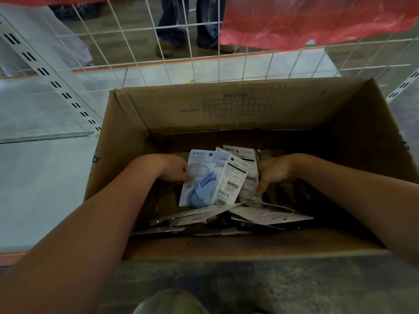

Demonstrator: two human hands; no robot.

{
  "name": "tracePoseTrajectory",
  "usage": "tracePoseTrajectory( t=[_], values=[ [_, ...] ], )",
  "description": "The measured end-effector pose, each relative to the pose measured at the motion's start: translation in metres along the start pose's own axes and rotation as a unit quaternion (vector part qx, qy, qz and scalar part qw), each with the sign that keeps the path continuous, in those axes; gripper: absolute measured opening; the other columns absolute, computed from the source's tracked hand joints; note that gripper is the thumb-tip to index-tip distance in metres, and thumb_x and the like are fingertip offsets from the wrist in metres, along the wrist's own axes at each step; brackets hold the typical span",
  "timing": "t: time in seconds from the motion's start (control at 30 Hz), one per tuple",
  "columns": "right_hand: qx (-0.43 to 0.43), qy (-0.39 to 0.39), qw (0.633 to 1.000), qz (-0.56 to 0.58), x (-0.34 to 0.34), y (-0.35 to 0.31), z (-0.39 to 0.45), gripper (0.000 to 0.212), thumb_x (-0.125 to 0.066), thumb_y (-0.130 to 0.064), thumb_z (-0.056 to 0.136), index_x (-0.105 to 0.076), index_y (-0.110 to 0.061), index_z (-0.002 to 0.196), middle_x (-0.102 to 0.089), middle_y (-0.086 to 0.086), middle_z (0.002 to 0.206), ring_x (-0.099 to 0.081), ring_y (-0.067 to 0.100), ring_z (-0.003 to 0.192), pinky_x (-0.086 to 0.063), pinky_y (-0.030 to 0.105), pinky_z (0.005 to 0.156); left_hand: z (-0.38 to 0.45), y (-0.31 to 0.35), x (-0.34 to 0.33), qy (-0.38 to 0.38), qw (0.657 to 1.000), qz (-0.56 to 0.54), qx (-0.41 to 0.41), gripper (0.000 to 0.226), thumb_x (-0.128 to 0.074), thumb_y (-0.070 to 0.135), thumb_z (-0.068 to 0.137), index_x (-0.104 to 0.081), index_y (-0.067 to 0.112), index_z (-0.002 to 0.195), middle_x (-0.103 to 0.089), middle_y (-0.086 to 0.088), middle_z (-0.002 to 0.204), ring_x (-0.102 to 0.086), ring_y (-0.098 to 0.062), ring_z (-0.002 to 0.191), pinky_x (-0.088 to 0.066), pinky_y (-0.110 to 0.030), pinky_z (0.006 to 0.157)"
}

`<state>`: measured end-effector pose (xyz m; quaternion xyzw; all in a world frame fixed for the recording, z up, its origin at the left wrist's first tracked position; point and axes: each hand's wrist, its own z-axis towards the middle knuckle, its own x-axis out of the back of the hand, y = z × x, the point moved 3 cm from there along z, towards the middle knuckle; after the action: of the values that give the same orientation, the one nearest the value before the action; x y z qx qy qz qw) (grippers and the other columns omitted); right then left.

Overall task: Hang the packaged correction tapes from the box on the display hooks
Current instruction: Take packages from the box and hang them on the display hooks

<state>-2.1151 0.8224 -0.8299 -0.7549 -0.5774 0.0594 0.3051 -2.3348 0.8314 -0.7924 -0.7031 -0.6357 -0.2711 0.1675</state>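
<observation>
Both my hands are down inside an open cardboard box (127, 141). My left hand (174, 169) grips a light blue correction tape pack (204, 177) marked 30m, held upright with its front towards me. Behind it stand two more packs (238, 177) with white printed backs showing. My right hand (272, 173) holds the right edge of that fan of packs, fingers curled at the rearmost one (249, 175). Several more packs (267, 215) lie flat and jumbled on the box floor below.
A white wire grid panel (192, 51) stands behind the box, with slotted white uprights (54, 83) at the left and at the right. Red plastic sheeting (306, 21) hangs at the top right. Another person's legs and shoes (172, 30) show beyond the grid. My knee (170, 302) is at the bottom.
</observation>
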Motion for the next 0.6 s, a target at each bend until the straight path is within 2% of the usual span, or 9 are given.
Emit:
tracePoseTrajectory(
  t=[0.1,0.27,0.43,0.6],
  values=[
    [-0.004,0.012,1.000,0.002,0.003,-0.001,-0.002,0.069,-0.066,0.001,0.082,-0.034,-0.018,0.140,-0.046,0.003,0.140,-0.039,0.022,0.134,-0.037,0.025,0.099,0.003,0.001,0.000,0.001,1.000,-0.028,-0.007,0.039,-0.043,0.042,0.097,-0.060,0.014,0.119,-0.059,-0.005,0.122,-0.056,-0.019,0.109,-0.042,-0.034,0.097],
    [0.000,0.043,0.998,-0.048,0.014,-0.004,-0.006,0.082,-0.072,-0.016,0.081,-0.022,-0.020,0.146,-0.037,0.000,0.148,-0.031,0.021,0.138,-0.029,0.030,0.107,0.009,-0.001,0.004,0.005,0.999,-0.049,-0.008,0.043,-0.048,0.044,0.095,-0.056,0.017,0.128,-0.057,-0.002,0.128,-0.054,-0.018,0.113,-0.040,-0.036,0.102],
    [-0.023,0.059,0.998,-0.025,0.028,-0.003,-0.006,0.094,-0.075,-0.023,0.076,-0.016,-0.018,0.149,-0.035,0.002,0.149,-0.029,0.023,0.140,-0.027,0.037,0.111,0.013,-0.004,0.008,-0.005,0.999,-0.045,-0.003,0.042,-0.050,0.044,0.094,-0.058,0.016,0.124,-0.059,-0.002,0.125,-0.055,-0.018,0.111,-0.040,-0.034,0.100],
    [-0.076,0.064,0.995,-0.007,0.028,0.004,-0.001,0.105,-0.076,-0.024,0.076,-0.001,-0.019,0.150,-0.013,0.007,0.156,-0.016,0.032,0.143,-0.028,0.044,0.111,0.020,-0.005,0.013,-0.023,0.999,-0.039,0.005,0.036,-0.050,0.045,0.093,-0.061,0.014,0.109,-0.059,-0.002,0.113,-0.055,-0.017,0.104,-0.039,-0.031,0.092]
  ],
)
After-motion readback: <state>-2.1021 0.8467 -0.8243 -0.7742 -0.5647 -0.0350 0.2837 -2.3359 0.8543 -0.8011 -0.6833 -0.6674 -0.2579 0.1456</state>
